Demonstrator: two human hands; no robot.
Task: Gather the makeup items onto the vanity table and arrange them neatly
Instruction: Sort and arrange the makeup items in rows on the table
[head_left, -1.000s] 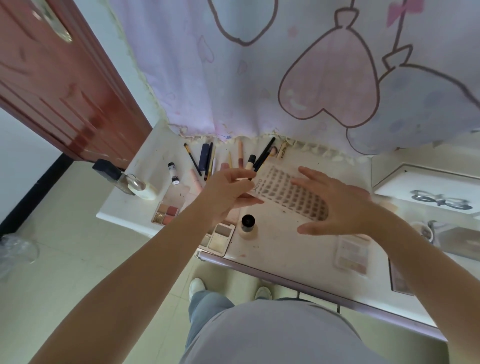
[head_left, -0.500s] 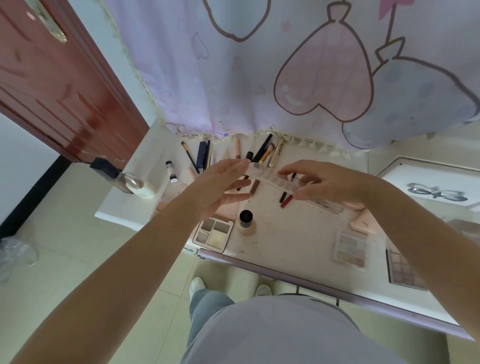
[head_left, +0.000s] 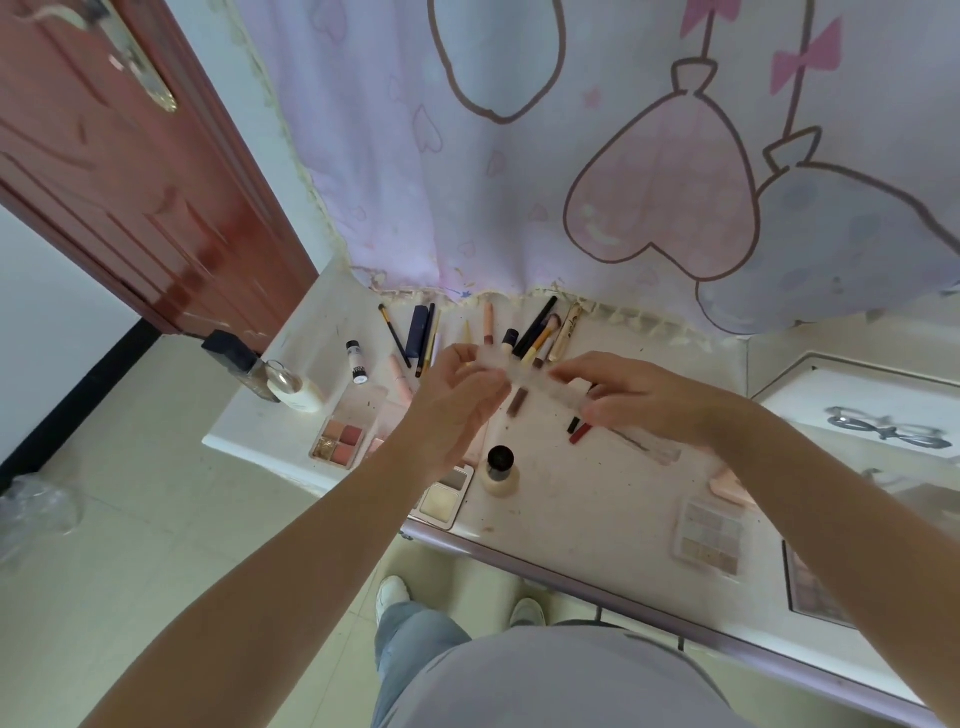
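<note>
Above the middle of the vanity table (head_left: 597, 499), a clear flat case (head_left: 540, 383) is hanging edge-on and blurred, off the surface. The left hand (head_left: 457, 395) is pinching its left end with curled fingers, and the right hand (head_left: 644, 397) is gripping its right part, thumb below and fingers over the top. Pencils and brushes (head_left: 535, 332) are lying in a loose row behind it by the curtain (head_left: 519, 182). A round foundation bottle (head_left: 500, 470) is standing just in front, with a four-pan palette (head_left: 340, 440) lying to its left.
</note>
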